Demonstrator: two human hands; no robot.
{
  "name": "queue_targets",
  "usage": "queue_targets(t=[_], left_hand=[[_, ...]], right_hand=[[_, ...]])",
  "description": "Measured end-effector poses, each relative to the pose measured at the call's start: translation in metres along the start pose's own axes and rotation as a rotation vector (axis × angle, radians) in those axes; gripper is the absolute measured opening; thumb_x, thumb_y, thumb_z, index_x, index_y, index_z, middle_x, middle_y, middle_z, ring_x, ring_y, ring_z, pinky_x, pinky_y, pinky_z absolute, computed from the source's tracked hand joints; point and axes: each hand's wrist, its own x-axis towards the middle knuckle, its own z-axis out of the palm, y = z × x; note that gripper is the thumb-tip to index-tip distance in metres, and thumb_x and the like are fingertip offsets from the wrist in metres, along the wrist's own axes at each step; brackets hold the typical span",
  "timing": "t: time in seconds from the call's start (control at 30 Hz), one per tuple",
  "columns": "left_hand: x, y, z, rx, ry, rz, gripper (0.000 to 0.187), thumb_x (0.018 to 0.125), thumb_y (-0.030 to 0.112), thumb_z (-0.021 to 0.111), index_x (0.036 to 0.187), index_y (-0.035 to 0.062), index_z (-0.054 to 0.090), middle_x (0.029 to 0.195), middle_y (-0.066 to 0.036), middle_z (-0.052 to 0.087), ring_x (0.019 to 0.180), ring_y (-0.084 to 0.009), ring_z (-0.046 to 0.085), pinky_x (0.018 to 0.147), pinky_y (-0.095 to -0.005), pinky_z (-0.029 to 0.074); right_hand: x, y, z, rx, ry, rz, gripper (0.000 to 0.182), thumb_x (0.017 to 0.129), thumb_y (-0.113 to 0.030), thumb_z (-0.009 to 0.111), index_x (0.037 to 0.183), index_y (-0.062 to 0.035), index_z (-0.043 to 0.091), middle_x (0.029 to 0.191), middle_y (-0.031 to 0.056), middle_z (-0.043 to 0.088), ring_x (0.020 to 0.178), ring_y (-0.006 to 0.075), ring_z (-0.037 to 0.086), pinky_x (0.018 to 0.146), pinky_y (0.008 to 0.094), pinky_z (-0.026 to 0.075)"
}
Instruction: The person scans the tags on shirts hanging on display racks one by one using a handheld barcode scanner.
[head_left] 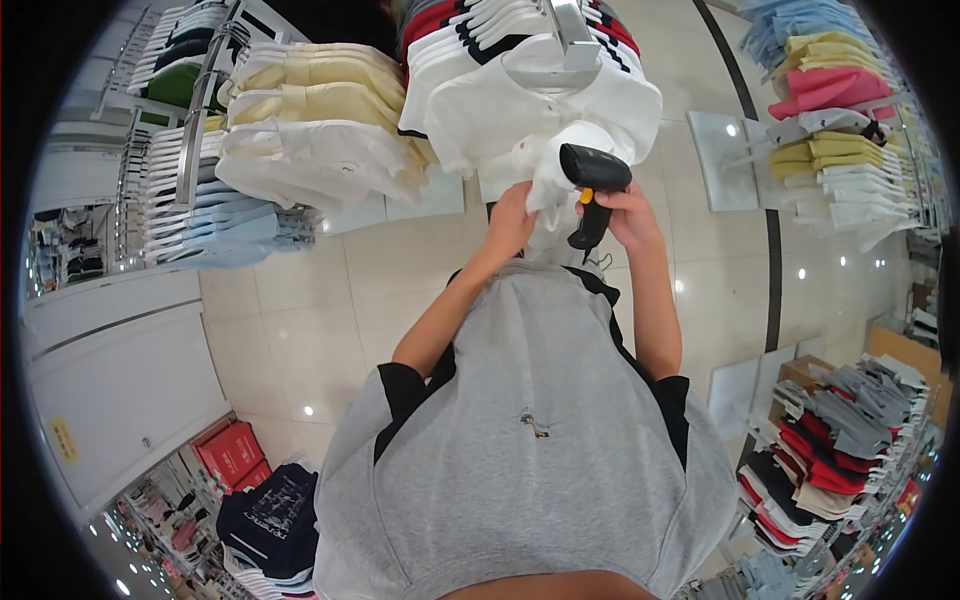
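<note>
A black handheld barcode scanner (592, 170) with a yellow trigger is in my right hand (632, 216), fingers closed around its grip. The scanner's head points left over the white shirt (545, 105), which hangs at the front of a rack. My left hand (511, 220) is closed on the lower part of this shirt, where the cloth is bunched. Part of the shirt is hidden behind the scanner, and a cord runs down from the scanner's grip.
Yellow and white shirts (320, 150) hang on a rack to the left, above light blue ones (220, 225). Racks of clothes (835, 90) stand on the right. A white cabinet (130, 370) and red boxes (232, 455) are at lower left. The floor (285, 330) is tiled.
</note>
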Motion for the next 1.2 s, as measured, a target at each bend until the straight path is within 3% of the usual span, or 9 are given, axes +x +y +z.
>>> queue_targets(t=[0.07, 0.13, 0.23, 0.3, 0.37, 0.67, 0.9, 1.03, 1.2], left_hand=[[0.019, -0.005, -0.001, -0.063, -0.083, -0.139, 0.044, 0.091, 0.014, 0.056, 0.129, -0.0055, 0.044, 0.118, -0.016, 0.060, 0.111, -0.0281, 0.058, 0.096, -0.0385, 0.045], [0.031, -0.005, 0.011, -0.799, 0.140, -0.167, 0.031, 0.094, 0.014, 0.045, 0.118, -0.0027, 0.053, 0.109, -0.012, 0.064, 0.096, -0.0265, 0.064, 0.083, -0.0397, 0.052], [0.031, -0.006, 0.025, -1.405, 0.079, -0.392, 0.032, 0.098, 0.018, 0.037, 0.119, 0.0019, 0.054, 0.108, -0.012, 0.065, 0.096, -0.0232, 0.066, 0.083, -0.0388, 0.054], [0.034, -0.004, 0.028, -1.361, 0.017, -0.409, 0.034, 0.097, 0.017, 0.035, 0.123, 0.0029, 0.053, 0.112, -0.012, 0.063, 0.099, -0.0221, 0.065, 0.089, -0.0380, 0.053], [0.037, 0.004, 0.030, -1.441, 0.053, -0.373, 0.035, 0.097, 0.017, 0.037, 0.124, 0.0018, 0.052, 0.113, -0.011, 0.063, 0.102, -0.0213, 0.064, 0.091, -0.0371, 0.052], [0.028, 0.015, 0.040, -0.984, 0.173, -0.098, 0.033, 0.095, 0.014, 0.041, 0.123, -0.0005, 0.050, 0.105, -0.008, 0.061, 0.093, -0.0186, 0.058, 0.083, -0.0321, 0.047], [0.029, 0.002, 0.026, -0.095, 0.084, 0.156, 0.038, 0.085, 0.011, 0.054, 0.121, 0.0007, 0.051, 0.101, -0.019, 0.063, 0.095, -0.0377, 0.059, 0.084, -0.0404, 0.048], [0.041, 0.006, -0.008, 0.398, 0.021, 0.067, 0.046, 0.079, 0.010, 0.060, 0.123, 0.0025, 0.051, 0.117, -0.019, 0.059, 0.112, -0.0370, 0.054, 0.095, -0.0432, 0.044], [0.099, 0.092, -0.052, -1.358, 0.200, 0.057, 0.039, 0.094, 0.026, 0.057, 0.126, 0.0057, 0.049, 0.124, -0.010, 0.057, 0.124, -0.0271, 0.048, 0.103, -0.0461, 0.039]], right_hand=[[-0.003, 0.002, 0.001, -0.084, -0.047, -0.050, 0.039, 0.073, 0.002, 0.064, 0.112, 0.0001, 0.057, 0.094, 0.0097, 0.065, 0.081, 0.0239, 0.064, 0.075, 0.0392, 0.053], [-0.006, -0.006, 0.019, -0.292, 0.053, -0.131, 0.039, 0.073, 0.002, 0.065, 0.112, 0.0004, 0.057, 0.094, 0.0092, 0.065, 0.080, 0.0218, 0.063, 0.074, 0.0369, 0.052], [-0.014, 0.001, 0.021, -0.718, 0.286, -0.313, 0.038, 0.073, 0.001, 0.066, 0.110, 0.0016, 0.058, 0.091, 0.0076, 0.064, 0.076, 0.0159, 0.061, 0.072, 0.0310, 0.050], [-0.022, 0.010, 0.012, -0.938, 0.420, -0.413, 0.037, 0.072, 0.000, 0.068, 0.108, 0.0025, 0.058, 0.089, 0.0065, 0.064, 0.074, 0.0121, 0.059, 0.070, 0.0275, 0.049], [-0.039, 0.013, 0.002, -0.572, 0.234, 0.066, 0.032, 0.073, 0.000, 0.066, 0.104, 0.0037, 0.059, 0.084, 0.0073, 0.064, 0.069, 0.0134, 0.060, 0.067, 0.0275, 0.050], [-0.034, 0.038, 0.004, -0.265, 0.286, 0.144, 0.016, 0.082, -0.008, 0.061, 0.094, 0.0019, 0.059, 0.080, 0.0104, 0.063, 0.067, 0.0173, 0.062, 0.060, 0.0299, 0.050], [-0.031, 0.043, -0.020, -0.209, 0.259, 0.191, 0.021, 0.080, -0.007, 0.062, 0.099, 0.0020, 0.057, 0.080, 0.0095, 0.063, 0.063, 0.0166, 0.061, 0.056, 0.0287, 0.049], [-0.032, 0.055, -0.034, -0.696, 0.439, 0.032, 0.036, 0.077, -0.006, 0.065, 0.110, 0.0015, 0.053, 0.080, 0.0077, 0.064, 0.063, 0.0144, 0.062, 0.055, 0.0281, 0.050], [-0.042, 0.075, -0.048, -0.770, 0.446, 0.072, 0.040, 0.077, -0.007, 0.067, 0.114, 0.0021, 0.054, 0.081, 0.0082, 0.064, 0.062, 0.0140, 0.063, 0.053, 0.0280, 0.050]])
